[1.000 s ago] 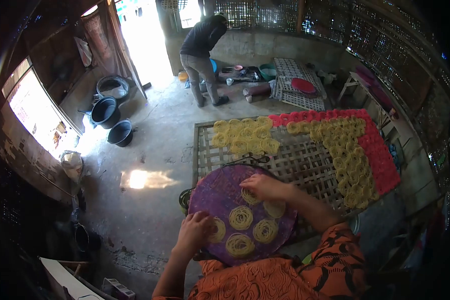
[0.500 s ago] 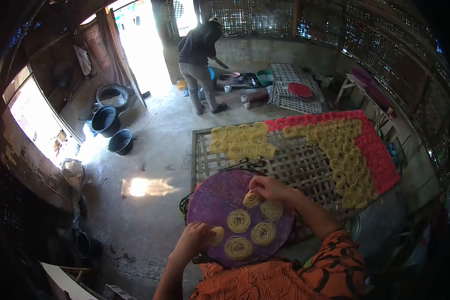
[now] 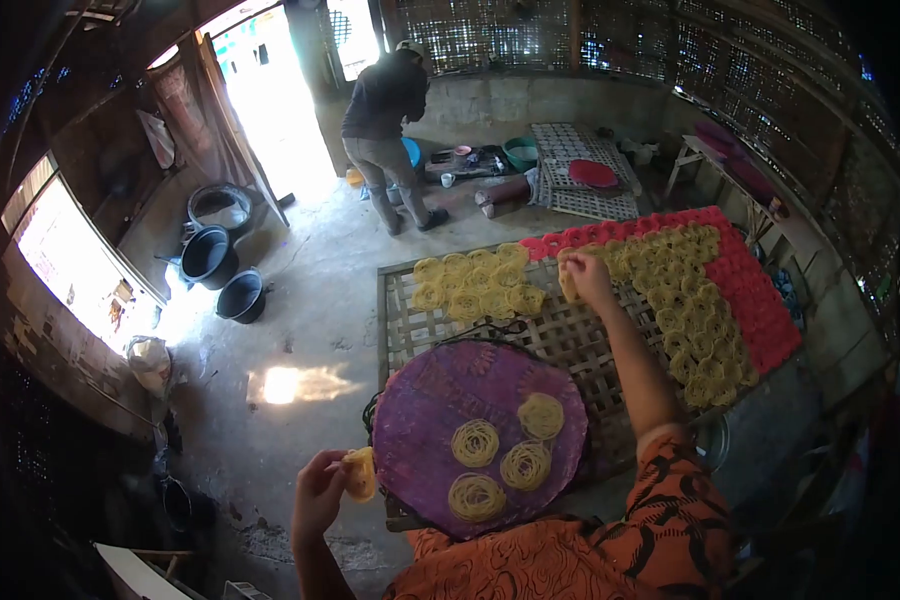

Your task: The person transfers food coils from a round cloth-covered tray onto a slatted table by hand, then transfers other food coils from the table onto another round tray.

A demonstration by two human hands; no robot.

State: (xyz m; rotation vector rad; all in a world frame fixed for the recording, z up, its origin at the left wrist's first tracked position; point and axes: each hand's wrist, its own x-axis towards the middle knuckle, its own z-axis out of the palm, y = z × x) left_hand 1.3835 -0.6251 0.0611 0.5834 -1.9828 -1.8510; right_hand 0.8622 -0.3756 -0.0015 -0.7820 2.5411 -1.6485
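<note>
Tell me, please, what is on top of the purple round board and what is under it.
Four yellow noodle nests lie on the purple board. The woven rack shows beyond its edges and seems to pass below, but what supports the board is hidden.

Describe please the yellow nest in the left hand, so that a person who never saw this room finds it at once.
Find the round purple board in front of the orange shirt. Just beyond its left edge, the left hand pinches the yellow nest. It is held off the board, while four flat nests lie on it.
</note>
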